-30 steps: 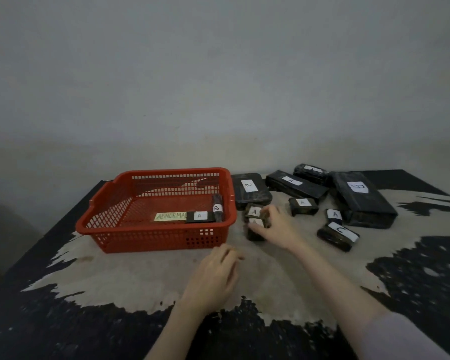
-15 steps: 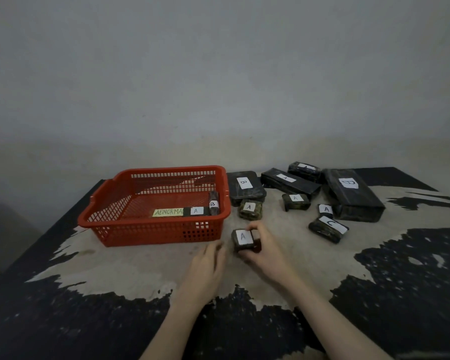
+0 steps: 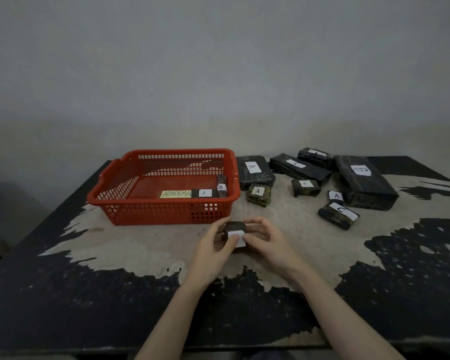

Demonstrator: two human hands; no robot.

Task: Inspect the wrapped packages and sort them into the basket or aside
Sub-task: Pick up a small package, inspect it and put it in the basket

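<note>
A small dark wrapped package (image 3: 235, 228) with a white label is held just in front of the red basket (image 3: 130, 209). My left hand (image 3: 213, 249) grips its left side, thumb on the label. My right hand (image 3: 266, 241) holds its right side. The basket carries a yellow "ABNORMAL" tag and holds two small packages, one marked A (image 3: 204, 193) and one marked B (image 3: 221, 185). Several more dark wrapped packages lie to the right of the basket, among them a small A package (image 3: 259, 194), a flat B package (image 3: 253, 170) and a C package (image 3: 338, 214).
A large black package (image 3: 364, 181) and a long one (image 3: 298, 168) lie at the back right of the worn table (image 3: 140, 245). The table's far edge meets a plain wall. The front of the table shows black peeling paint.
My right hand lifted one small A package from the pile and brought it toward me. My left hand rose from the table and took hold of the package's other side.
</note>
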